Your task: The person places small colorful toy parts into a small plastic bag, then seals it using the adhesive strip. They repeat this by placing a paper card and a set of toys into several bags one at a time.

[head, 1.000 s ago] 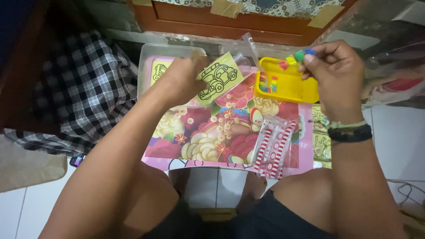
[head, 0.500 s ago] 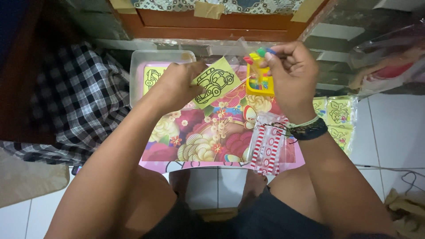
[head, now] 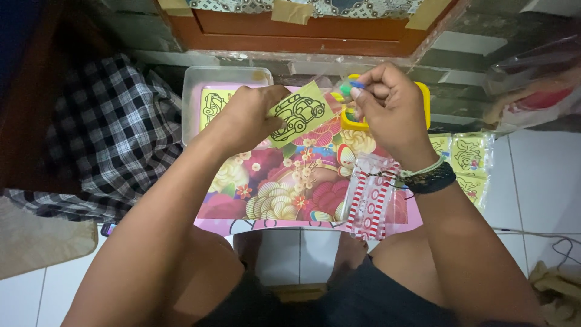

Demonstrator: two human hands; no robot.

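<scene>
Two hands (head: 248,118), two car cards (head: 299,114), one yellow tray (head: 423,100), one clear tub (head: 190,97), one striped packet (head: 372,200).

Left hand (head: 245,118) holds car card (head: 299,114); right hand (head: 393,109) pinches tube (head: 350,88).

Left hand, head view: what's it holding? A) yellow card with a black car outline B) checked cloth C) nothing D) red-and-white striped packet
A: the left hand pinches a yellow card with a black car outline above the floral table top; the red-and-white striped packet lies on the table by the right wrist, and the checked cloth lies off to the left, untouched.
</scene>
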